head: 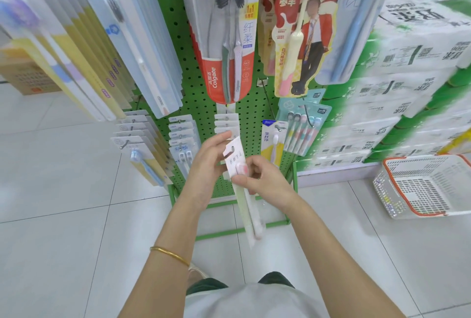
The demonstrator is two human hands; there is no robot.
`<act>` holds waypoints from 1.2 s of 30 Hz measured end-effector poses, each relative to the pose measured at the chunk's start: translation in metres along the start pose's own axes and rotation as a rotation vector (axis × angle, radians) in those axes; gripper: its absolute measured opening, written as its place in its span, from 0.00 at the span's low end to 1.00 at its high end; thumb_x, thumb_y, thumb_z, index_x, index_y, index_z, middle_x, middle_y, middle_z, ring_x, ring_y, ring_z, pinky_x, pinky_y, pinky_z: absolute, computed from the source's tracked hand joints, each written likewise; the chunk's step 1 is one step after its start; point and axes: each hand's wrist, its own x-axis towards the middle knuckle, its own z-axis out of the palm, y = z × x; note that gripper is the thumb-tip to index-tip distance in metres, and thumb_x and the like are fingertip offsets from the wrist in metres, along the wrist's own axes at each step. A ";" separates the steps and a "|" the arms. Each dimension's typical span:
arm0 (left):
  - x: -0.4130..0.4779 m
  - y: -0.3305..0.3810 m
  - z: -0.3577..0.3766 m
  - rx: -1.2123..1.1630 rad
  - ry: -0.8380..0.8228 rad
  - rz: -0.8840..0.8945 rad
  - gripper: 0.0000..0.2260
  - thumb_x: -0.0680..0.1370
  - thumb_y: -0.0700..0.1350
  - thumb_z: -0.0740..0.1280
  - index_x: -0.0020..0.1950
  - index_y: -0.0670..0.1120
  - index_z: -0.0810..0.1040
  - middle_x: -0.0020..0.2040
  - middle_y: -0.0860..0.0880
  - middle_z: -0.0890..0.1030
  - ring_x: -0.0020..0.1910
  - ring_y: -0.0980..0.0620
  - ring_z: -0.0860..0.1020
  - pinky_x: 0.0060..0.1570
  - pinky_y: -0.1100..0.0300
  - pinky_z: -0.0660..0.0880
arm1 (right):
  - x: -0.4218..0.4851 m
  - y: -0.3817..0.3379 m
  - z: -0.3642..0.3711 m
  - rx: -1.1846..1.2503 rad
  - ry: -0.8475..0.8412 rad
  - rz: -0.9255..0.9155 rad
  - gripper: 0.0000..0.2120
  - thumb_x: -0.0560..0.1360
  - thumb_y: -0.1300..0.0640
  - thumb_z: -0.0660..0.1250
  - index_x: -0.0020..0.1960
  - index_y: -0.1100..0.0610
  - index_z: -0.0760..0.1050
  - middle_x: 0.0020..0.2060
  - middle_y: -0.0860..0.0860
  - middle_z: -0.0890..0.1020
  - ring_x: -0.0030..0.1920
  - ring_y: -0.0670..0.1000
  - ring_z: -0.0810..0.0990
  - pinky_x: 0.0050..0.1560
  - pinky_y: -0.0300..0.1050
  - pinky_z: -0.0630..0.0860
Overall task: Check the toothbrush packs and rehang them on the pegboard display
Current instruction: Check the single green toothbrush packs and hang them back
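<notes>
the toothbrush pack (235, 158) is tilted just in front of the green pegboard (196, 106), held in both hands. the left hand (211, 164) pinches its top card, and the right hand (260, 180) curls round its middle. a white basket (387, 195) sits on the floor to the right.

Held pack (234, 150): was matt white card under a clear, shiny plastic blister.
Colgate pack (224, 37): was glossy clear plastic over printed card.
Pegboard (201, 103): was smooth, green-painted perforated sheet, apparently metal.
Hook (270, 99): was thin, dark metal wire.
Floor (63, 203): was pale tile, smooth and glossy.
Basket (423, 185): was white moulded plastic lattice with an orange rim.
Bangle (169, 254): was polished gold-coloured metal.
Tissue bales (407, 67): were wrapped in shiny printed plastic film.
</notes>
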 end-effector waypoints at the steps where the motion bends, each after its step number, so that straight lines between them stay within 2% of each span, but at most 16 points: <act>1: 0.001 -0.001 -0.001 0.029 0.081 0.014 0.12 0.79 0.39 0.59 0.59 0.48 0.77 0.57 0.49 0.79 0.54 0.52 0.79 0.49 0.58 0.78 | 0.004 -0.001 0.004 -0.077 0.072 0.008 0.13 0.70 0.54 0.75 0.45 0.54 0.71 0.35 0.47 0.73 0.35 0.46 0.70 0.38 0.44 0.70; 3: 0.003 -0.003 -0.003 0.066 0.218 0.037 0.11 0.79 0.38 0.61 0.57 0.49 0.77 0.57 0.50 0.78 0.57 0.51 0.78 0.55 0.54 0.77 | 0.012 -0.003 0.012 -0.219 0.223 0.022 0.17 0.69 0.50 0.74 0.47 0.56 0.70 0.34 0.45 0.71 0.33 0.44 0.69 0.36 0.42 0.67; 5: 0.004 -0.004 -0.007 0.099 0.270 0.058 0.11 0.78 0.37 0.63 0.57 0.49 0.76 0.57 0.51 0.78 0.58 0.53 0.77 0.57 0.53 0.76 | 0.019 -0.005 0.018 -0.328 0.320 0.043 0.19 0.70 0.46 0.73 0.48 0.57 0.68 0.33 0.44 0.70 0.33 0.45 0.69 0.34 0.44 0.65; 10: 0.006 -0.004 -0.011 0.189 0.277 0.080 0.13 0.77 0.35 0.63 0.59 0.48 0.75 0.56 0.54 0.78 0.55 0.58 0.76 0.61 0.51 0.74 | 0.033 -0.004 0.030 -0.444 0.393 0.088 0.21 0.71 0.43 0.70 0.47 0.58 0.67 0.34 0.48 0.71 0.38 0.55 0.74 0.37 0.48 0.69; 14: 0.006 -0.003 -0.012 0.246 0.264 0.091 0.14 0.77 0.34 0.62 0.59 0.48 0.74 0.56 0.55 0.77 0.52 0.61 0.76 0.61 0.51 0.74 | 0.043 -0.003 0.038 -0.517 0.446 0.116 0.22 0.72 0.42 0.69 0.48 0.58 0.66 0.39 0.51 0.76 0.40 0.55 0.76 0.35 0.47 0.69; 18: 0.007 -0.004 -0.012 0.312 0.250 0.104 0.16 0.76 0.34 0.63 0.62 0.47 0.73 0.57 0.54 0.75 0.53 0.60 0.75 0.60 0.54 0.74 | 0.053 0.005 0.044 -0.539 0.467 0.128 0.20 0.73 0.42 0.67 0.47 0.57 0.64 0.42 0.54 0.78 0.42 0.56 0.77 0.34 0.47 0.67; 20: 0.008 -0.006 -0.013 0.353 0.246 0.121 0.17 0.76 0.34 0.63 0.62 0.47 0.73 0.60 0.53 0.75 0.54 0.61 0.75 0.56 0.61 0.74 | 0.058 0.006 0.047 -0.526 0.473 0.145 0.18 0.74 0.45 0.66 0.49 0.59 0.65 0.45 0.55 0.78 0.44 0.57 0.78 0.35 0.47 0.69; 23: 0.012 -0.007 -0.013 0.395 0.234 0.129 0.16 0.77 0.36 0.65 0.62 0.49 0.72 0.62 0.53 0.73 0.54 0.63 0.74 0.49 0.69 0.72 | 0.064 0.002 0.052 -0.549 0.467 0.154 0.17 0.76 0.49 0.65 0.53 0.61 0.66 0.48 0.57 0.77 0.48 0.59 0.77 0.39 0.49 0.72; 28: 0.018 -0.012 -0.009 0.464 0.197 0.157 0.14 0.77 0.39 0.66 0.59 0.53 0.72 0.61 0.53 0.72 0.54 0.64 0.72 0.50 0.72 0.70 | 0.071 0.001 0.056 -0.577 0.439 0.160 0.15 0.78 0.52 0.62 0.56 0.62 0.64 0.54 0.58 0.74 0.54 0.60 0.75 0.48 0.53 0.73; 31: 0.021 -0.014 -0.006 0.520 0.189 0.166 0.16 0.77 0.38 0.66 0.59 0.55 0.71 0.60 0.54 0.70 0.57 0.59 0.73 0.51 0.71 0.69 | 0.072 0.001 0.052 -0.613 0.412 0.175 0.14 0.78 0.54 0.61 0.57 0.62 0.64 0.57 0.58 0.73 0.57 0.60 0.74 0.47 0.52 0.71; 36: 0.024 -0.015 0.000 0.621 0.185 0.204 0.16 0.77 0.36 0.64 0.62 0.51 0.71 0.61 0.52 0.69 0.57 0.57 0.72 0.45 0.79 0.68 | 0.056 0.000 0.039 -0.663 0.376 0.127 0.18 0.77 0.53 0.64 0.60 0.63 0.65 0.57 0.58 0.73 0.56 0.59 0.74 0.42 0.50 0.70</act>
